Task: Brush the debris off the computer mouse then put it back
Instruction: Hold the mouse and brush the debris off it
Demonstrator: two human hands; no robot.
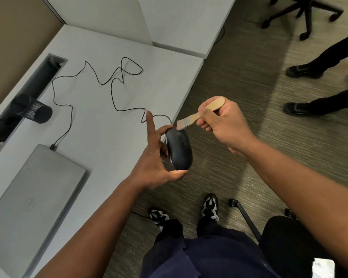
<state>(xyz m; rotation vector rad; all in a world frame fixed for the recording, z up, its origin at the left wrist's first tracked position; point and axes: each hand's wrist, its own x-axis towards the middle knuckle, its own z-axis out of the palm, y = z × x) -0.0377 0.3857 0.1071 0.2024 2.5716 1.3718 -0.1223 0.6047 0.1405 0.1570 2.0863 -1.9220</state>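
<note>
While the closed laptop (pixel 34 193) lies at the near left of the desk (pixel 100 121) and the mouse's cable (pixel 113 91) snakes across the middle of it, the left hand (pixel 155 155) holds the computer mouse (pixel 179 149) lifted just past the desk's right edge, above the carpet. Its thumb is under the near end, curled fingers are behind the left flank, and the index finger points away, free. The mouse's long axis runs near to far, cable end farthest. To the right, the right hand (pixel 223 121) is wrapped round the wooden handle of the brush (pixel 197 115), bristles aimed left and touching the mouse's far tip. A sweep should probably run along that axis, from far end to near, with the debris falling clear of the desk.
</note>
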